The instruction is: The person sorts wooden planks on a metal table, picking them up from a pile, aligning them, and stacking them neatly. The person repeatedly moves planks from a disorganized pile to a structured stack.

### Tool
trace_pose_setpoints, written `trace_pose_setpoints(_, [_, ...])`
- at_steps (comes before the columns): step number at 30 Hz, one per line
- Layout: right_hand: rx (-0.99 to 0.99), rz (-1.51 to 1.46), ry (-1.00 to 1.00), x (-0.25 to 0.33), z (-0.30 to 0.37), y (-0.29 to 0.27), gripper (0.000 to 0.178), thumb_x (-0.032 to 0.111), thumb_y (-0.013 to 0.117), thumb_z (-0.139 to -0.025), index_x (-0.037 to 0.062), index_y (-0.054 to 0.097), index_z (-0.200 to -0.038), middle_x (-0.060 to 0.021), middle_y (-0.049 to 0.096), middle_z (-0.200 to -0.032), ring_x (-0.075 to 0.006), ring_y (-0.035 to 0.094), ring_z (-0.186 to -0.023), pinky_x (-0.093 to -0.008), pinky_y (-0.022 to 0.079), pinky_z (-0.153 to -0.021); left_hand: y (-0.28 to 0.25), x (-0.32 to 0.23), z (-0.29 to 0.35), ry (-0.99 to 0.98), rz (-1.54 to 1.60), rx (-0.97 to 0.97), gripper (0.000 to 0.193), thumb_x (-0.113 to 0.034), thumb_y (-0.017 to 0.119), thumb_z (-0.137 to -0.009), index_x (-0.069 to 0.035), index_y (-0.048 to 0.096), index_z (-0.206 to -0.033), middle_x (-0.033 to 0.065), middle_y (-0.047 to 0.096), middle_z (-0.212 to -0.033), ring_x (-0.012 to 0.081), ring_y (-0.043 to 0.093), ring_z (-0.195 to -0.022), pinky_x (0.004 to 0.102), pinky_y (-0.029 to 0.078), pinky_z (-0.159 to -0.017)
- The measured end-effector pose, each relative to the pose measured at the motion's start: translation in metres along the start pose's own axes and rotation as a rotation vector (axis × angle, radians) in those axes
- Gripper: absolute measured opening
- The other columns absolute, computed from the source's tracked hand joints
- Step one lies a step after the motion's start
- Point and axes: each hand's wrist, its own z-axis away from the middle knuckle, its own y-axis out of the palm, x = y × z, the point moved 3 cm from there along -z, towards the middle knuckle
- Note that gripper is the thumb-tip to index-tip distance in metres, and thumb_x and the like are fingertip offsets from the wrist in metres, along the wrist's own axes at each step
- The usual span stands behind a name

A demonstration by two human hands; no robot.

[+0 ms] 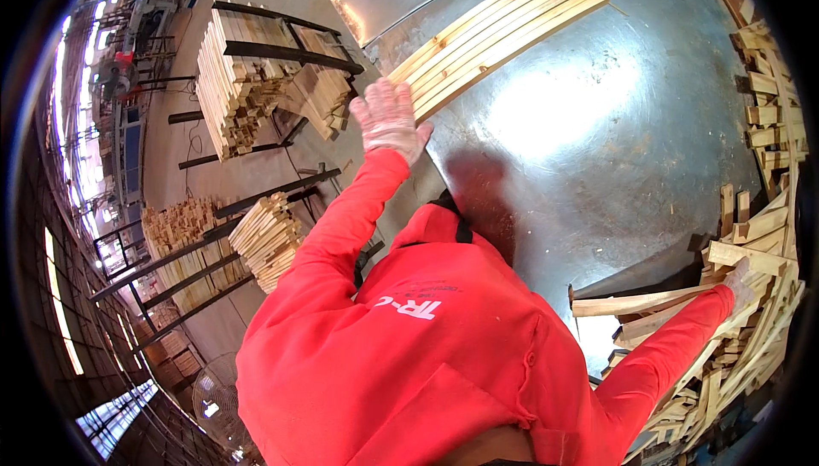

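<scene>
Several slats (503, 40) lie side by side on the worktop (614, 202), upper centre; plenty more sit jumbled in the pile (721, 364), lower right. Looks partway. Your left hand (390, 118): fingers apart at the slats' lower ends. Right hand (742, 285): arm outstretched to pile, can't tell its grip.

We spread the fingers of our left hand (391, 122) at the near end of the pale wooden strips (503, 37), which lie side by side on the shiny metal table (580, 210). Our right hand (740, 284) is at the heap of wood pieces (759, 227), its grip too unclear to read. Left of our red left sleeve (345, 220), stacked boards (223, 95) sit on black racks (294, 55).
</scene>
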Motion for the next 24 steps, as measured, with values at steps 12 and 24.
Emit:
trace_pose_setpoints(12, [-0.178, 0.411, -0.08, 0.076, 0.106, -0.007, 0.102, 0.081, 0.047, -0.073, 0.0072, 0.037, -0.142, -0.0234, 0.035, -0.145, -0.045, 0.04, -0.127, -0.0613, 0.032, -0.098, 0.06, -0.017, 0.005, 0.37, -0.114, -0.561, 0.04, -0.021, 0.055, -0.079, -0.005, 0.053, -0.116, 0.0156, 0.047, -0.134, 0.0339, 0.044, -0.124, 0.0533, 0.032, -0.103])
trace_pose_setpoints(24, [-0.014, 0.228, -0.008, 0.106, 0.204, -0.036, 0.045, 0.021, 0.068, -0.074, 0.0044, 0.047, -0.11, -0.0241, 0.063, -0.106, -0.033, 0.066, -0.096, -0.0441, 0.056, -0.081, -0.026, 0.046, -0.012, 0.024, 0.661, 0.403, 0.044, -0.021, 0.063, -0.076, -0.003, 0.053, -0.115, 0.0177, 0.062, -0.094, 0.0287, 0.064, -0.088, 0.0396, 0.051, -0.076])
